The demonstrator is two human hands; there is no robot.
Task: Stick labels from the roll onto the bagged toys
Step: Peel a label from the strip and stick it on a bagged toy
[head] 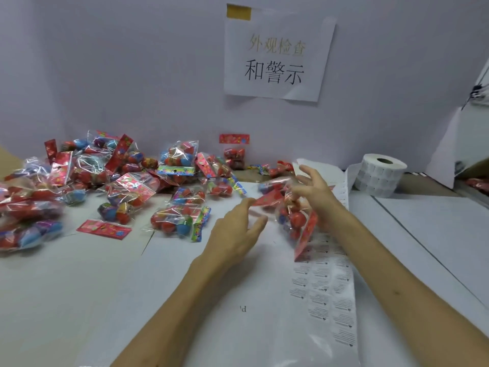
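Observation:
A clear bag of red and blue toys [292, 219] with a red header card hangs tilted just above the table at centre right. My right hand [316, 193] holds it from behind, with its upper fingers spread and its lower fingers blurred behind the bag. My left hand [236, 230] is beside the bag with relaxed fingers, and its index fingertip touches a red card edge [266, 200]. A white label roll [381, 173] stands at the right. Its printed label strip [324, 290] runs down the table under my right forearm.
Many bagged toys are heaped in a pile [119, 181] across the left and back of the white table [79, 287]. A loose red header card [103, 229] lies in front of the pile. One sample bag [234, 152] and a paper sign [275, 56] are fixed on the back wall.

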